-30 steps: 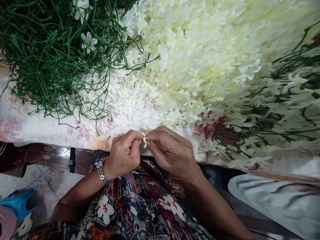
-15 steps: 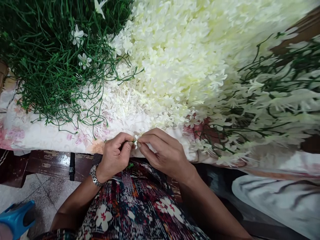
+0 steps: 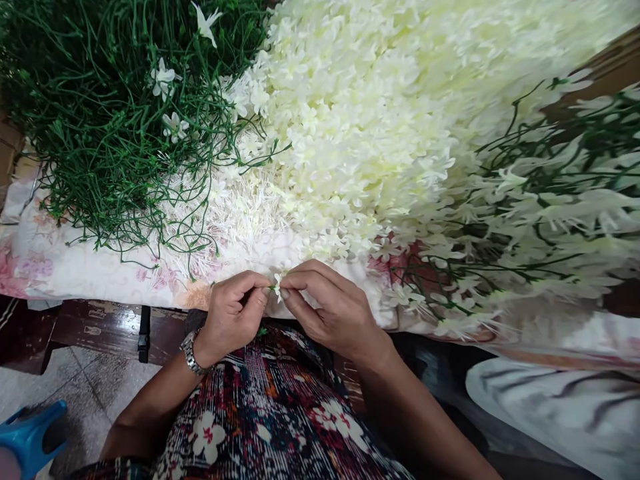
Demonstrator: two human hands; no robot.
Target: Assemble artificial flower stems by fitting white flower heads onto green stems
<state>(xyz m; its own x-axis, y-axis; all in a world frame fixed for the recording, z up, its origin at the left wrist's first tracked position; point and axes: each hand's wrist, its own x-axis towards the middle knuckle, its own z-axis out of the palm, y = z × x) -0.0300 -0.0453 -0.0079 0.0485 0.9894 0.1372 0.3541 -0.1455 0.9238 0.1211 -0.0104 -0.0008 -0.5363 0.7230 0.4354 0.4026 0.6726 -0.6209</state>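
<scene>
Between my two hands, just over the cloth's near edge, is a small white artificial flower [image 3: 279,285]. My left hand [image 3: 237,310] pinches a green stem at the flower's base with thumb and forefinger. My right hand [image 3: 327,303] is closed on the white petals from the other side. Its fingertips partly cover the flower. Beyond my left hand lies a heap of green plastic stems [image 3: 115,153] with a few white flowers in it. A large pile of loose white petals [image 3: 360,133] fills the middle, and thin white stamens [image 3: 245,207] lie beside it.
At the right, finished-looking white flowers on green stems [image 3: 540,220] spread over the table. A floral cloth [image 3: 115,270] covers the tabletop. Cardboard [image 3: 600,67] stands at the far right. A blue plastic object [image 3: 35,433] is at the lower left, and pale fabric [image 3: 550,407] at the lower right.
Both hands keep their pinch on the flower and its stem. They sit slightly further right and lower in the picture, as the view has shifted a little.
</scene>
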